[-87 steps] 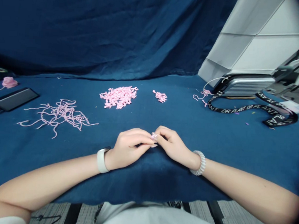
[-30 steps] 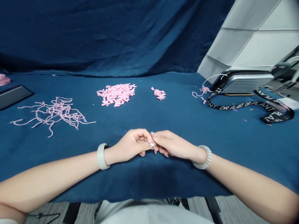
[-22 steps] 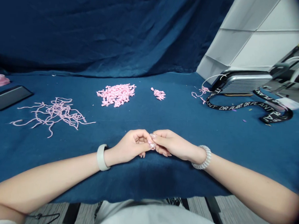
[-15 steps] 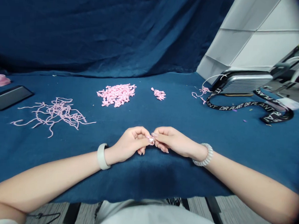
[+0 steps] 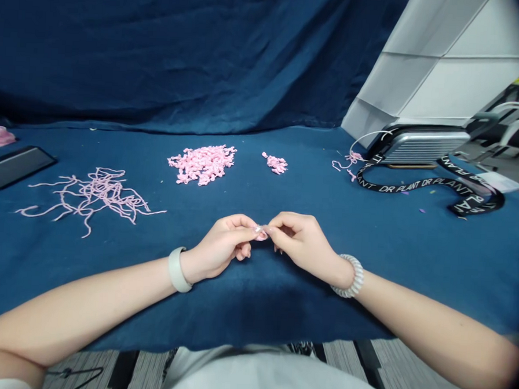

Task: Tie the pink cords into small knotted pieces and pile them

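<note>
My left hand [image 5: 231,242] pinches a small piece of pink yarn [image 5: 262,236] between thumb and forefinger, above the near part of the table. Fingertips of my right hand [image 5: 298,240] meet it from the other side and grip the same piece, most of which the fingers cover. Beyond my hands lies a heap of short knotted pink yarn pieces [image 5: 202,163], with a smaller cluster of pink yarn pieces [image 5: 275,163] to its right. Loose pale pink yarn strands [image 5: 100,195] are spread out on the left.
A phone [image 5: 17,167] and a pink yarn ball [image 5: 0,136] are at the far left. On the right lie a black lettered lanyard [image 5: 416,185], a silver ribbed case [image 5: 427,146] and yarn scraps [image 5: 352,159]. Blue cloth [image 5: 370,235] covers the table.
Both hands have risen slightly. My right hand has turned, its knuckles now higher and its lower fingers curled under, while the fingertips still meet at the yarn.
</note>
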Tool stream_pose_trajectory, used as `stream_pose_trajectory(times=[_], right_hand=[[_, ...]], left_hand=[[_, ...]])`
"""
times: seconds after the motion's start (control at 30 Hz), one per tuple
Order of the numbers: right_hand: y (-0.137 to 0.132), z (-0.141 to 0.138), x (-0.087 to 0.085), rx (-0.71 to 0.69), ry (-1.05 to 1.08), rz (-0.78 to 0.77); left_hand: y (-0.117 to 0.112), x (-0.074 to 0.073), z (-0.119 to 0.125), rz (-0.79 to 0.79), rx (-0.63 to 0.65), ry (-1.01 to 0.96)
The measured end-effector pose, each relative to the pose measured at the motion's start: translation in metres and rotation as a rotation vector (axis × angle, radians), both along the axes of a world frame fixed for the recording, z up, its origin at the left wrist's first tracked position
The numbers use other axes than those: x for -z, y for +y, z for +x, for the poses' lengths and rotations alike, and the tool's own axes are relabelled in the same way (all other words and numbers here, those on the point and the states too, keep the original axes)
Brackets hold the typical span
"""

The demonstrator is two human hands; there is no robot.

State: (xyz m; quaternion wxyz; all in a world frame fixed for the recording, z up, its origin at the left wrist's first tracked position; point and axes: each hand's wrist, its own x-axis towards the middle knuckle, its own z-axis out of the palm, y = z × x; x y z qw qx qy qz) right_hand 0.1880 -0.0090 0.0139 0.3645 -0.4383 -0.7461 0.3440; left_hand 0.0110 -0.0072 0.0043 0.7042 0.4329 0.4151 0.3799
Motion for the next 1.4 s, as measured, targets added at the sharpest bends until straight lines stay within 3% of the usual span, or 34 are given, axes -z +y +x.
stream_pose_trajectory(times=[0.1,0.3,0.4,0.7,1.0,1.1,1.2,1.4], right_hand=[[0.000,-0.002,0.000,0.043,-0.003,0.115],[-0.001,-0.005,0.001,0.075,0.020,0.166],[0.000,-0.006,0.003,0.069,0.000,0.312],[0.004,0.002,0.010,-0.094,-0.246,0.826],[0.005,0.009,0.008,-0.227,-0.536,1.084],[0.003,0.011,0.007,-0.277,-0.572,1.069],[0.001,0.013,0.004,-0.285,-0.471,0.940],[0.003,0.014,-0.009,-0.168,-0.150,0.401]], left_hand=[[0.001,-0.001,0.000,-0.018,0.004,-0.017],[-0.002,0.000,0.002,0.029,-0.009,0.002],[-0.003,0.000,0.002,0.031,-0.023,0.009],[-0.001,0.000,0.004,-0.021,-0.044,0.016],[-0.002,0.003,0.002,0.016,-0.062,0.008],[-0.003,0.004,0.003,0.033,-0.082,-0.002],[-0.003,0.006,0.003,0.057,-0.094,-0.003],[-0.005,0.011,0.002,0.145,-0.059,0.104]])
